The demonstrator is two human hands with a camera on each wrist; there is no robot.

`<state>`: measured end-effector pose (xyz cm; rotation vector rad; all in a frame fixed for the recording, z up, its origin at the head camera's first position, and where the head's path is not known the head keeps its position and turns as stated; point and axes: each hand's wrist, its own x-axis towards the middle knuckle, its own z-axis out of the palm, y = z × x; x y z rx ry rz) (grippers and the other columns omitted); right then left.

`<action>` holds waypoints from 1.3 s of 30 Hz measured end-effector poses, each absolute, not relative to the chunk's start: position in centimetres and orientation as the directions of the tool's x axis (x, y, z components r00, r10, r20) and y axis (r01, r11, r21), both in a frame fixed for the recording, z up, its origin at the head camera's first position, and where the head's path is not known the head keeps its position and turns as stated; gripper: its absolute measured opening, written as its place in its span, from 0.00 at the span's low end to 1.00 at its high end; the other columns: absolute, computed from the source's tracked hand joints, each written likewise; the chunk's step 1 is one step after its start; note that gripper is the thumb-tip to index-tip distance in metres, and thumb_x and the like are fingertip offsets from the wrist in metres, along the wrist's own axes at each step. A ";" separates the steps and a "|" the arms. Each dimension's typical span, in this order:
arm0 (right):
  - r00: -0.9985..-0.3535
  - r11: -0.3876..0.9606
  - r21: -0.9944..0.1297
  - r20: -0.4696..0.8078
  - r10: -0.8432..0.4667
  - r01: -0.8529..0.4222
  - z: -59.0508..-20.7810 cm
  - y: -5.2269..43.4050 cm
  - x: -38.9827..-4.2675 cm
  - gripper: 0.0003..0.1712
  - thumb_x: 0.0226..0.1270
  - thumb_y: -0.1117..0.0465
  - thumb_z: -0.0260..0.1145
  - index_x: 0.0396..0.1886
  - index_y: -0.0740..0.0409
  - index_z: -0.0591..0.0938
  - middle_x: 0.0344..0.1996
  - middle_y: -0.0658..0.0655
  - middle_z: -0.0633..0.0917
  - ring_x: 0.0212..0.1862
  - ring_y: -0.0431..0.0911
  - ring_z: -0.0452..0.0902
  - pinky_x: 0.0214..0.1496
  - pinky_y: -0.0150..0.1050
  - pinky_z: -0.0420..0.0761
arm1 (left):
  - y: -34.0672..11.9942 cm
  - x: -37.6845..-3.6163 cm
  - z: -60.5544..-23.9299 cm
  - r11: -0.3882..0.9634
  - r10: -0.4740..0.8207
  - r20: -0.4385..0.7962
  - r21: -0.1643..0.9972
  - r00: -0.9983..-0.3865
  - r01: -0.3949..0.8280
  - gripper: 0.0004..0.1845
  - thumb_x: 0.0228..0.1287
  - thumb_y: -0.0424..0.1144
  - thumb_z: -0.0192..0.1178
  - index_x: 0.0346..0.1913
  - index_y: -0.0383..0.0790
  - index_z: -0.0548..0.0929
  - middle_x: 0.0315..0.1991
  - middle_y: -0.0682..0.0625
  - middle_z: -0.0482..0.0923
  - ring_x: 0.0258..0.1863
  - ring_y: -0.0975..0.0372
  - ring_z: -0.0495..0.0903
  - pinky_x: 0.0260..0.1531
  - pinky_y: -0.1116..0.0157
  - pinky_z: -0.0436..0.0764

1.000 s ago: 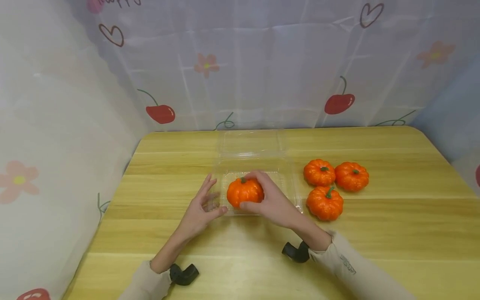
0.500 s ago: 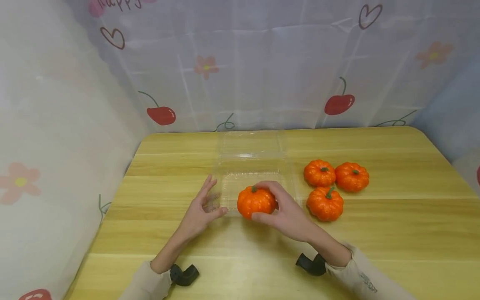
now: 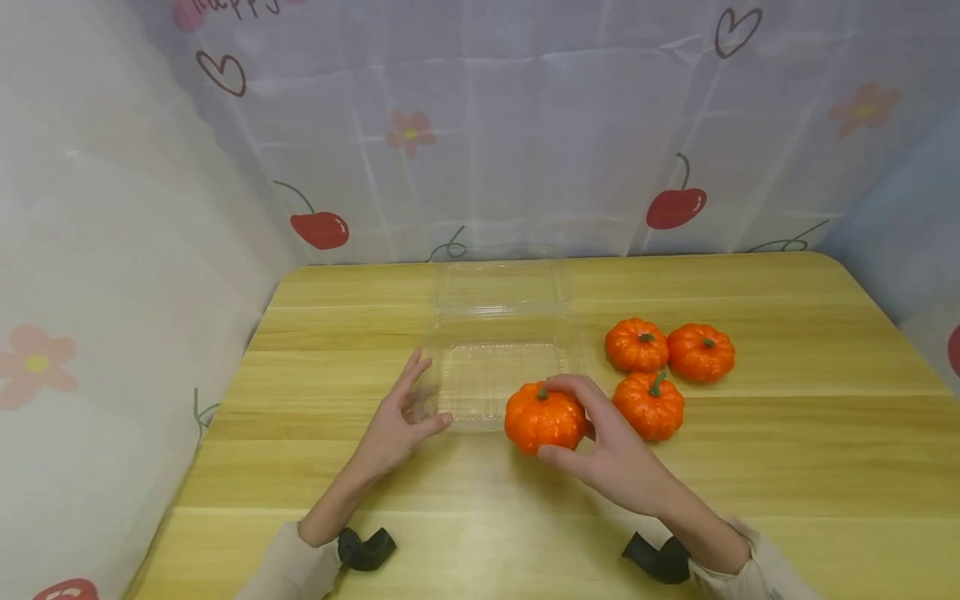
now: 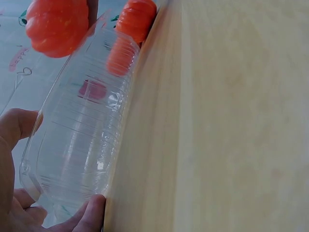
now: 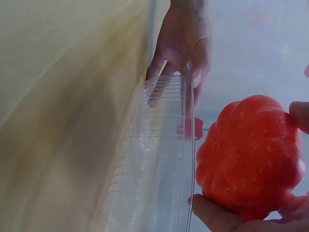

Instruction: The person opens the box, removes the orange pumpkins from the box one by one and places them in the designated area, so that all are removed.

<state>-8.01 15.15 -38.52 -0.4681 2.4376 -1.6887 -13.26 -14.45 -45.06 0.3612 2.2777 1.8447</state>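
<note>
My right hand (image 3: 626, 458) grips an orange toy pumpkin (image 3: 543, 421) with a short green stem, thumb in front and fingers behind. The pumpkin is held above the table at the front right corner of a clear plastic clamshell box (image 3: 504, 367). In the right wrist view the pumpkin (image 5: 248, 154) is beside the box's rim, with fingers and thumb around it. My left hand (image 3: 393, 429) rests against the box's left side, fingers spread and fairly straight, thumb at the front left corner. The left wrist view has the thumb touching the rim of the box (image 4: 77, 130).
Three more orange pumpkins lie right of the box: one at the back (image 3: 637, 345), one at the far right (image 3: 701, 352), one in front (image 3: 649, 407). The box's lid (image 3: 501, 285) lies folded back toward the curtain (image 3: 510, 133). Both wrists carry black mounts.
My right hand has carried the pumpkin from over the middle of the box toward the right and nearer to me, to its front right corner. The left hand has stayed in place.
</note>
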 end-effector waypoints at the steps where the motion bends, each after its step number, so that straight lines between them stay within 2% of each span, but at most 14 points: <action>1: -0.943 0.319 -0.932 0.064 -0.328 -0.174 -38.6 15.3 -7.8 0.33 0.60 0.59 0.73 0.63 0.48 0.70 0.63 0.52 0.70 0.63 0.52 0.68 0.63 0.64 0.68 | -14.5 -13.3 -45.1 0.195 0.306 0.007 0.978 -0.952 0.070 0.49 0.60 0.36 0.71 0.78 0.42 0.52 0.80 0.56 0.36 0.68 0.47 0.65 0.58 0.55 0.76; 3: -0.946 0.323 -0.931 0.063 -0.317 -0.170 -38.5 15.6 -7.3 0.34 0.60 0.60 0.73 0.64 0.49 0.69 0.64 0.52 0.69 0.64 0.53 0.66 0.63 0.65 0.67 | -14.5 -13.2 -45.1 0.198 0.307 0.006 0.978 -0.952 0.070 0.49 0.60 0.36 0.71 0.78 0.42 0.52 0.80 0.56 0.36 0.69 0.47 0.65 0.58 0.55 0.76; 6: -0.950 0.372 -0.908 0.082 -0.300 -0.196 -38.4 15.9 -6.6 0.36 0.60 0.59 0.74 0.66 0.47 0.67 0.65 0.49 0.68 0.64 0.49 0.66 0.64 0.60 0.69 | -14.5 -13.2 -45.0 0.202 0.308 0.004 0.977 -0.951 0.070 0.49 0.60 0.36 0.70 0.78 0.41 0.52 0.80 0.55 0.36 0.69 0.47 0.65 0.58 0.55 0.76; 10: -0.950 0.436 -0.865 0.127 -0.286 -0.247 -37.9 16.5 -5.8 0.38 0.60 0.60 0.74 0.67 0.43 0.68 0.64 0.45 0.67 0.62 0.43 0.66 0.63 0.44 0.73 | -14.6 -13.1 -44.9 0.209 0.302 0.003 0.975 -0.953 0.069 0.48 0.60 0.35 0.70 0.78 0.40 0.53 0.80 0.55 0.35 0.69 0.47 0.65 0.57 0.56 0.77; 14: -0.954 0.443 -0.860 0.143 -0.265 -0.252 -37.7 17.7 -5.2 0.38 0.60 0.62 0.74 0.68 0.42 0.68 0.64 0.45 0.66 0.60 0.43 0.67 0.60 0.31 0.73 | -14.6 -13.1 -44.9 0.210 0.299 0.003 0.975 -0.954 0.069 0.48 0.60 0.34 0.70 0.78 0.40 0.53 0.80 0.55 0.35 0.69 0.47 0.65 0.57 0.57 0.77; 20: -0.960 0.440 -0.860 0.181 -0.213 -0.259 -38.1 20.0 -4.3 0.42 0.61 0.65 0.73 0.72 0.45 0.65 0.67 0.50 0.64 0.61 0.40 0.66 0.58 0.20 0.66 | -14.7 -13.1 -45.1 0.206 0.310 -0.001 0.976 -0.951 0.067 0.48 0.60 0.35 0.70 0.78 0.39 0.52 0.80 0.54 0.35 0.69 0.46 0.64 0.57 0.57 0.77; 27: -0.971 0.487 -0.842 0.174 -0.164 -0.233 -38.7 22.2 -3.7 0.44 0.59 0.67 0.74 0.73 0.49 0.65 0.67 0.50 0.62 0.62 0.34 0.62 0.57 0.16 0.63 | -14.8 -13.1 -45.2 0.211 0.308 0.010 0.974 -0.951 0.079 0.48 0.61 0.35 0.70 0.78 0.39 0.52 0.80 0.53 0.35 0.69 0.46 0.64 0.58 0.56 0.76; 33: -0.968 0.510 -0.823 0.212 -0.134 -0.251 -38.5 24.1 -4.0 0.44 0.57 0.70 0.74 0.72 0.52 0.66 0.66 0.51 0.61 0.61 0.35 0.62 0.54 0.15 0.65 | -14.8 -13.2 -45.2 0.210 0.313 0.009 0.975 -0.950 0.079 0.48 0.61 0.35 0.69 0.78 0.39 0.51 0.80 0.54 0.34 0.69 0.46 0.63 0.58 0.55 0.76; 39: -0.976 0.539 -0.816 0.209 -0.063 -0.210 -39.0 26.6 -4.5 0.42 0.58 0.72 0.73 0.71 0.58 0.65 0.65 0.53 0.59 0.59 0.37 0.60 0.50 0.14 0.66 | -14.7 -13.2 -45.1 0.214 0.320 0.015 0.973 -0.947 0.088 0.48 0.62 0.36 0.69 0.78 0.40 0.51 0.80 0.54 0.34 0.69 0.45 0.64 0.58 0.56 0.76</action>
